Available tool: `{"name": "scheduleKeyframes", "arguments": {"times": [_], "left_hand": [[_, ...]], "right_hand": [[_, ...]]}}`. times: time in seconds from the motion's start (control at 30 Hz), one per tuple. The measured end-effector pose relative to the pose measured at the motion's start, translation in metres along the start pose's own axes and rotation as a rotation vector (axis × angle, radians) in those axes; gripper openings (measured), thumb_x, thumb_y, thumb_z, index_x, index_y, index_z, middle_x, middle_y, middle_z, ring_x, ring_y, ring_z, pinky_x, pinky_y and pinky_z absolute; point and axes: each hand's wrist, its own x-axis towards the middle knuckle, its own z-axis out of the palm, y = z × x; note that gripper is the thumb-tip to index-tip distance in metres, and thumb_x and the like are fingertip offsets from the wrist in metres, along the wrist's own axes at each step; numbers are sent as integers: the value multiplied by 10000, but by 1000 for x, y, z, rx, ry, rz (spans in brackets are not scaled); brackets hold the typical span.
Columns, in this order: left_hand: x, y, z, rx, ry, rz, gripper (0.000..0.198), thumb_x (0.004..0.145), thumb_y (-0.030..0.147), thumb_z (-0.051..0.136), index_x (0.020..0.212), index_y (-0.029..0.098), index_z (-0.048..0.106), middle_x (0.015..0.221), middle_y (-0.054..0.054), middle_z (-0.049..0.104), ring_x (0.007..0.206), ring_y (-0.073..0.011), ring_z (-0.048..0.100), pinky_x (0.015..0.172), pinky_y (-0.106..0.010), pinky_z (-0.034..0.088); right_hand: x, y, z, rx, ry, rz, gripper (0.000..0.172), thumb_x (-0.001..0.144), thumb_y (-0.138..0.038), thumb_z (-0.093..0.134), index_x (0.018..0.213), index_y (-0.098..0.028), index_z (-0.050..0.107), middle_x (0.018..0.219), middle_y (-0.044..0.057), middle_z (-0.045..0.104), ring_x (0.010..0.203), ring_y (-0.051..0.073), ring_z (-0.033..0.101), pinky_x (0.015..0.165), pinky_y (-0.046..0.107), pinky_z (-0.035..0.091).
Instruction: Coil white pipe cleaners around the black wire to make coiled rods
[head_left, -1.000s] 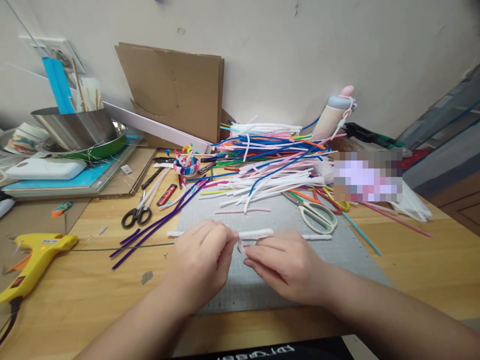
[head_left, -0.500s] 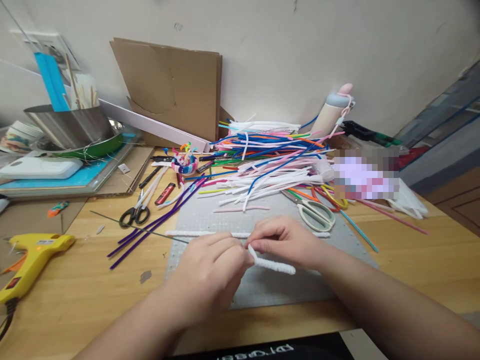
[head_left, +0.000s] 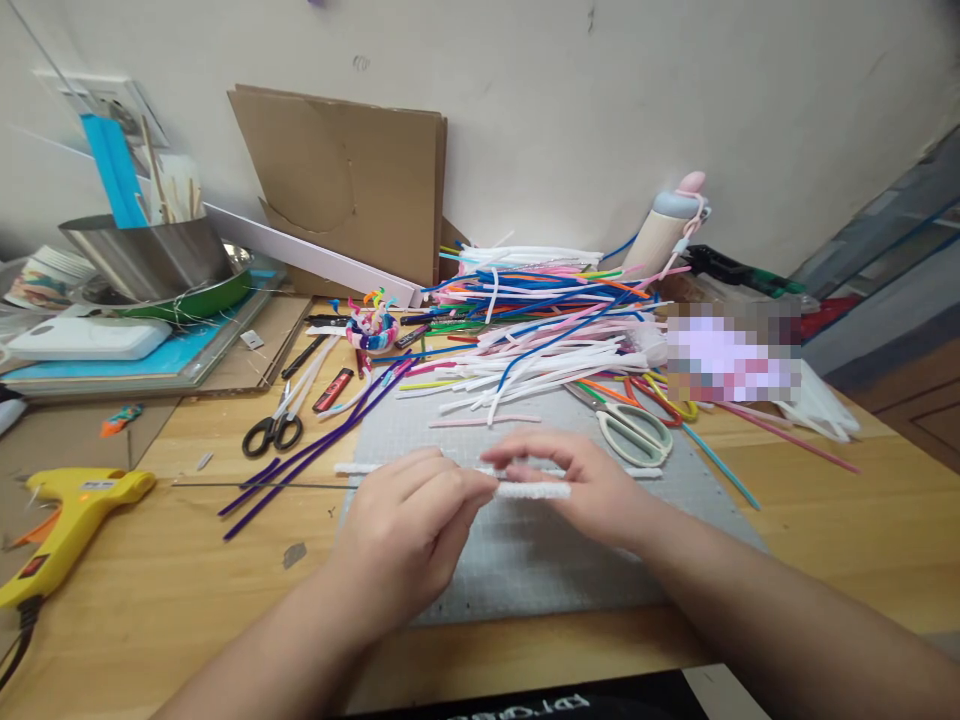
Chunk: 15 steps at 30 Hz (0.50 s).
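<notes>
My left hand point(head_left: 420, 510) is closed in a pinch on a thin dark rod point(head_left: 262, 486), which sticks out to the left. From its fingertips toward the right runs the fuzzy white pipe cleaner point(head_left: 536, 490), which looks coiled around the rod. Close behind that end is my right hand point(head_left: 585, 485), its fingers apart and curved; they are a little blurred. Another white pipe cleaner point(head_left: 352, 469) lies straight across the grey cutting mat point(head_left: 540, 580), partly hidden by both hands. Whether the right palm touches the coiled end is unclear.
Behind the hands lies a pile of coloured pipe cleaners point(head_left: 555, 370). Light green scissors point(head_left: 637, 435) lie at right, black scissors point(head_left: 272, 435) and purple pipe cleaners point(head_left: 315, 445) at left. A yellow glue gun point(head_left: 82, 510) rests at far left.
My right fingers have opened from their pinch on the white strand. The coiled white end has swung up from a downward slant to level, and the rod now lies level too.
</notes>
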Motion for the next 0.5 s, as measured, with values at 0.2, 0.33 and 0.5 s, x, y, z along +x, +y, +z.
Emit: {"name": "scheduleKeyframes", "arguments": {"times": [0.2,0.33,0.5], "left_hand": [[-2,-4,0,140,-5,24,140,806,61,539,883,156,606,678,-13,620,618,-140,519,571,-266,408],[-3,-5,1,210,-41,39,173,798,42,515,883,161,608,682,-12,625,630,-152,528,576,-274,414],[-1,-5,2,235,-43,19,163,812,62,503,879,166,609,671,-8,621,624,-151,533,566,-276,416]], "right_hand": [[-8,-7,-10,-131,226,-92,231,913,-291,435,809,-176,605,745,20,599,718,135,564,660,252,440],[-12,-15,-7,-181,-65,12,249,905,-270,453,706,-165,560,584,-23,530,548,93,490,526,208,373],[-9,-12,1,-290,16,-54,274,910,-270,452,682,-161,557,580,-24,532,551,89,487,531,207,354]]}}
